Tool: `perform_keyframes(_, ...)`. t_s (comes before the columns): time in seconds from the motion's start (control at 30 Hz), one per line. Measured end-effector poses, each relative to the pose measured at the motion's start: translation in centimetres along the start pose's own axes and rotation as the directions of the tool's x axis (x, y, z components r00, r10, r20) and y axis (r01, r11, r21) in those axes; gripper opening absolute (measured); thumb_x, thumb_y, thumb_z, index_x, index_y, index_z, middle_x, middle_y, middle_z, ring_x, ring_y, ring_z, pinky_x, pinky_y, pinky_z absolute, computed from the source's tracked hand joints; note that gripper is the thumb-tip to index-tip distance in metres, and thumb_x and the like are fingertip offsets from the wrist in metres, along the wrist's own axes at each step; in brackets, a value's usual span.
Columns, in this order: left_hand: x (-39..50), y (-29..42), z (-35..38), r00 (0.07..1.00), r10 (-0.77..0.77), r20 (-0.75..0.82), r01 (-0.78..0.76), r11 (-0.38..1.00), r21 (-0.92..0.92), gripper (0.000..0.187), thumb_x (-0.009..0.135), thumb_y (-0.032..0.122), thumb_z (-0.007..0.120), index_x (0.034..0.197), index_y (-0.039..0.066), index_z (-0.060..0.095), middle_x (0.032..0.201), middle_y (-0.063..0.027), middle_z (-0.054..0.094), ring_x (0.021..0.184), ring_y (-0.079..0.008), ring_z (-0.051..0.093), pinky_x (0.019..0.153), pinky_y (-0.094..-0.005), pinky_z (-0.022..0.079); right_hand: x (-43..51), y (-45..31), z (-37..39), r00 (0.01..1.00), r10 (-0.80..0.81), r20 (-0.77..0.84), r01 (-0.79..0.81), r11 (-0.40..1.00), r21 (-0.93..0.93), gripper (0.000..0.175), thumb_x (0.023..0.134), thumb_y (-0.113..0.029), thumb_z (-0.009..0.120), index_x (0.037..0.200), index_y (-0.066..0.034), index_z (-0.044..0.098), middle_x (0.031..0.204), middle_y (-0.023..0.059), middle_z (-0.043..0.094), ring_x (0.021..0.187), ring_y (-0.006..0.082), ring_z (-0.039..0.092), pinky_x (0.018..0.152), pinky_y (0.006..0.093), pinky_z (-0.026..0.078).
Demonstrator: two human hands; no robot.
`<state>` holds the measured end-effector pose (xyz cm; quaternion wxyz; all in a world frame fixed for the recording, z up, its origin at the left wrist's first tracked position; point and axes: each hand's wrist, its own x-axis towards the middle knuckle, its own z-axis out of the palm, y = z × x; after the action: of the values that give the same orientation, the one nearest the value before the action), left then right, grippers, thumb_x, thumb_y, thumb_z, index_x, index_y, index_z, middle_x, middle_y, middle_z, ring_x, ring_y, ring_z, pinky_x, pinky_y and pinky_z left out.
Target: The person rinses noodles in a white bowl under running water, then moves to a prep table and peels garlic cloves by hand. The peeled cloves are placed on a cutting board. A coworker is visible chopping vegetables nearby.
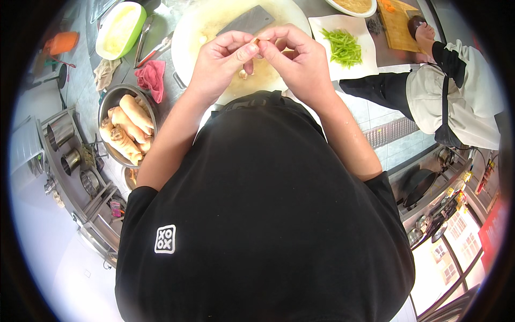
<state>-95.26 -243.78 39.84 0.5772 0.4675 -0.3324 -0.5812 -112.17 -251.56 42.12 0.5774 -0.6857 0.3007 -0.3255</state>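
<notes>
My left hand (227, 60) and my right hand (295, 58) meet over a round, pale cutting board (187, 44). Their thumbs and forefingers pinch a small brownish piece (256, 40), which looks like a garlic clove; the fingers hide most of it. A cleaver (247, 21) lies flat on the board just beyond my hands. Below my left fingers is what looks like an unpeeled garlic clove (243, 74). A pale, peeled-looking clove (203, 39) rests left of my left hand.
Sliced green vegetable (342, 47) lies on a white sheet (370, 64) at right. Another person's hand (425, 32) is beside a wooden board (396, 28). Left are a red cloth (151, 78), tongs (143, 42), a green-sided dish (141, 26) and pig's trotters (124, 126) in a metal bowl (103, 100).
</notes>
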Motion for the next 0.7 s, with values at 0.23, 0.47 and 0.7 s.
perform_keyframes(0.23,-0.1,-0.4,-0.1,0.998,0.056,-0.013,-0.056,0.998,-0.021,0.019,0.096,0.017,0.069,0.106,0.0,0.067,0.091,-0.0046,0.071,0.071,-0.0089,0.061,0.067,-0.0242,0.05,0.1,-0.4,-0.5,0.994,0.091,0.064,-0.095,0.993,0.065,0.016,0.094,-0.013,0.071,0.105,-0.0024,0.069,0.092,-0.0005,0.07,0.078,0.004,0.062,0.065,0.0216,0.051)
perform_keyframes(0.47,-0.2,-0.4,-0.3,0.999,0.029,-0.027,-0.028,0.998,0.059,0.02,0.096,0.016,0.07,0.105,-0.001,0.068,0.09,-0.0056,0.07,0.075,-0.0099,0.064,0.07,-0.0246,0.052,0.5,-0.1,-1.0,0.977,0.166,0.136,-0.171,0.985,0.028,0.016,0.094,-0.012,0.07,0.105,-0.0002,0.067,0.094,0.0012,0.07,0.085,0.0061,0.064,0.075,0.0234,0.053)
perform_keyframes(0.7,-0.1,-0.3,-0.7,1.0,-0.016,-0.022,0.019,0.992,0.123,0.021,0.095,0.017,0.071,0.105,-0.002,0.068,0.088,-0.0057,0.07,0.075,-0.0107,0.065,0.069,-0.0248,0.052,0.5,0.2,-0.8,0.974,0.177,0.144,-0.175,0.984,-0.026,0.014,0.096,-0.011,0.068,0.102,0.0013,0.067,0.093,0.0014,0.07,0.086,0.0071,0.064,0.079,0.0241,0.052)
